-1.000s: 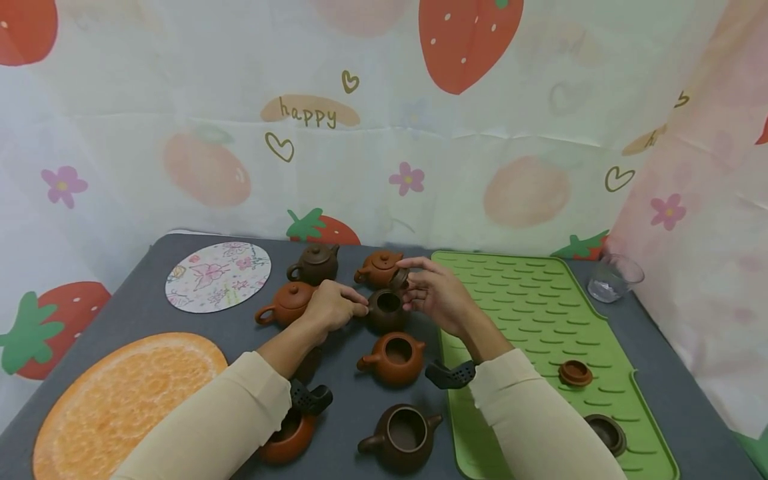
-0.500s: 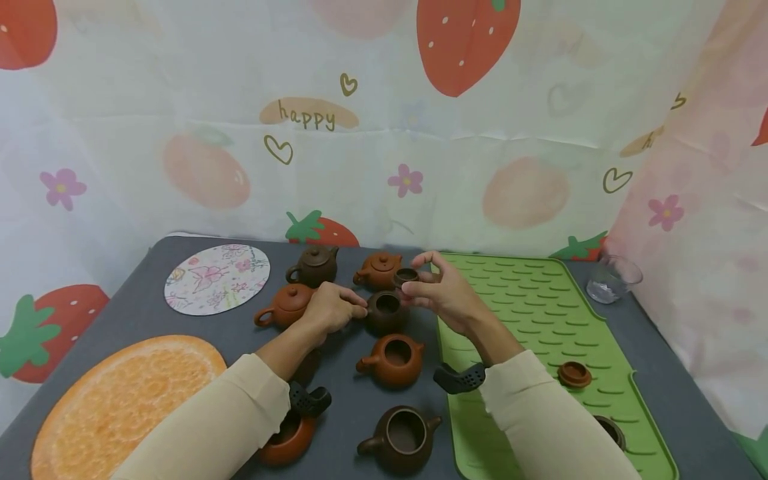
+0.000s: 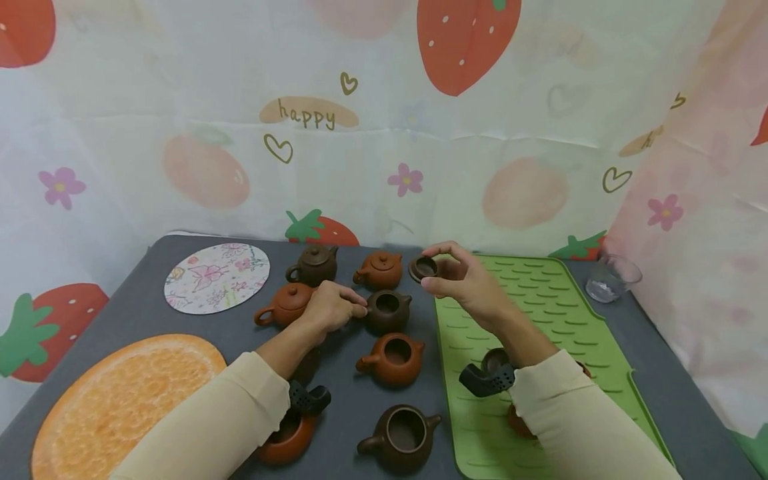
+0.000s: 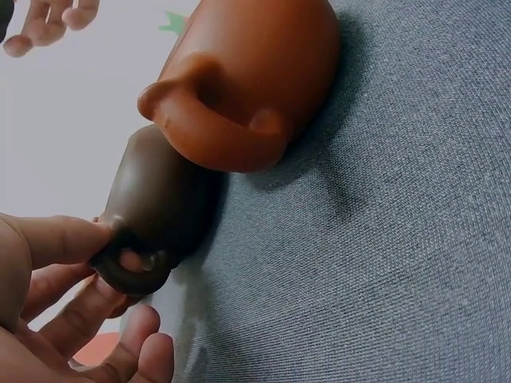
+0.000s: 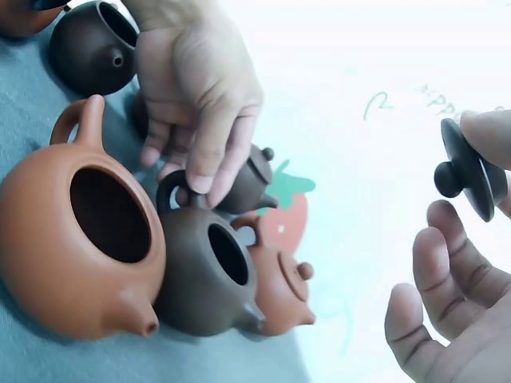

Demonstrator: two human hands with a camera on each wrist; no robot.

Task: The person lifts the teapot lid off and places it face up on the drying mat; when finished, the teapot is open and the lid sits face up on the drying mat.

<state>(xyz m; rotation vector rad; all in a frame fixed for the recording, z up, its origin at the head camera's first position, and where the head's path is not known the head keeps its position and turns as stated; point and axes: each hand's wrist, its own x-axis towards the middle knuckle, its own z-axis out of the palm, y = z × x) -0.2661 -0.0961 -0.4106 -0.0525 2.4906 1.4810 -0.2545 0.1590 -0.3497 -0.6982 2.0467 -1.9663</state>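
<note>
My left hand (image 3: 329, 308) pinches the handle of a dark brown clay teapot (image 3: 384, 325), which stands upright with its round mouth uncovered. In the left wrist view, thumb and fingers close around that teapot's (image 4: 152, 187) handle. My right hand (image 3: 471, 290) pinches a dark teapot lid (image 3: 425, 268) by its edge, up and to the right of the teapot and apart from it. The lid's hollow underside faces the head camera. From the right wrist, the lid (image 5: 467, 171) is on edge with its round knob pointing left.
Lidded teapots, including an orange-brown one (image 3: 379, 270), stand behind and left. Nearer are uncovered teapots, one orange-brown (image 3: 393, 373) and one dark (image 3: 403, 460). Lids, one dark (image 3: 496, 360), lie on a green mat (image 3: 528, 293), partly under my right arm. A clear glass (image 3: 613, 279) stands far right.
My right hand has lifted the dark lid away from the teapot's mouth, moving right and slightly up, and turned its underside into view. My left hand has stayed on the handle.
</note>
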